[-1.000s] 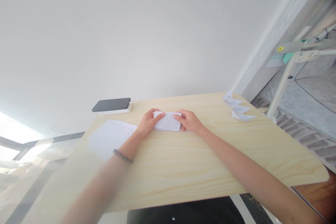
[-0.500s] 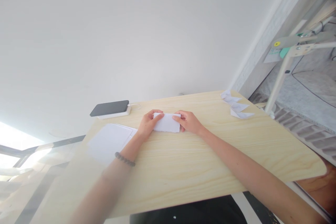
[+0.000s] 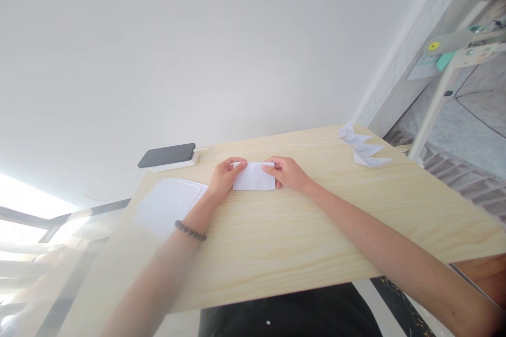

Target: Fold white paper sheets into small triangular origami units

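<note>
And here the small white paper [image 3: 253, 179] is held by both hands, just over or on the middle of the wooden table [image 3: 284, 242]; which of the two cannot be told. Its long axis is laid from left to right, nearly parallel to the wall, with one long edge turned to the person and the other to the wall. The left end is pinched between thumb and fingers of the left hand [image 3: 223, 178], the right end likewise by the right hand [image 3: 290, 174]. White sheets [image 3: 168, 201] are seen near the left forearm, pointed folded papers [image 3: 369, 151] at far right.
</note>
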Demonstrator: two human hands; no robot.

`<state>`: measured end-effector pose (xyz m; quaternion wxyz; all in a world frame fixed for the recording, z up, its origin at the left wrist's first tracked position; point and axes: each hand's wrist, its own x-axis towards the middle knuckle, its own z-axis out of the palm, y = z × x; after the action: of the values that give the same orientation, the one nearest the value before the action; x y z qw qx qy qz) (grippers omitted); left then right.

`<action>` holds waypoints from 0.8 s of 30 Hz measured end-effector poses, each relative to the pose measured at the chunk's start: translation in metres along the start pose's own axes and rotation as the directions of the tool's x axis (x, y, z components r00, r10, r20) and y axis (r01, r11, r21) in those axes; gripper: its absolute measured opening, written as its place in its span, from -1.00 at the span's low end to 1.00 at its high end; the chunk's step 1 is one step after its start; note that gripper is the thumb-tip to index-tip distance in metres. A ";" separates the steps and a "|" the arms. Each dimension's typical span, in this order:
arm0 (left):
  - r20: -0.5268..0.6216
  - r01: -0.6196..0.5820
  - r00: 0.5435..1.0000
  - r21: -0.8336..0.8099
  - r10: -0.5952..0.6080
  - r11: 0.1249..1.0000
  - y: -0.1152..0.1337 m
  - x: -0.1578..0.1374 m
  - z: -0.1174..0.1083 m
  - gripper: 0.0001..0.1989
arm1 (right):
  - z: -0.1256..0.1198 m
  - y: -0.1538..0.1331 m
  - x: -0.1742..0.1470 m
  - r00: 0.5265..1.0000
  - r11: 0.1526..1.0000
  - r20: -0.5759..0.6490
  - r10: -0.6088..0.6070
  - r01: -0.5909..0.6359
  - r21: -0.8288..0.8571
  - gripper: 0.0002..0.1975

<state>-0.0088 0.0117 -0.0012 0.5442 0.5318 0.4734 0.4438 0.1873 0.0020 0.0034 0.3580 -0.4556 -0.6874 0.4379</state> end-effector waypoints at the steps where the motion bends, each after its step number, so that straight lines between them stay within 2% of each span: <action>1: 0.000 -0.001 1.000 0.000 0.001 1.000 0.000 -0.001 0.000 -0.63 | 0.000 -0.001 -0.001 1.000 1.000 -0.001 -0.006 0.006 -0.003 -0.74; 14: -0.030 -0.022 0.999 0.008 0.022 1.000 0.002 -0.008 -0.001 -0.63 | 0.003 -0.001 -0.005 1.000 1.000 0.003 -0.023 0.023 -0.004 -0.72; 24: -0.027 -0.024 0.999 0.007 0.024 1.000 -0.001 -0.008 -0.001 -0.59 | 0.005 0.006 -0.003 0.996 0.997 -0.046 -0.074 0.073 -0.037 -0.70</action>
<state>-0.0107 0.0038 -0.0021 0.5306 0.5332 0.4759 0.4557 0.1862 -0.0012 -0.0040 0.3821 -0.4466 -0.7025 0.4012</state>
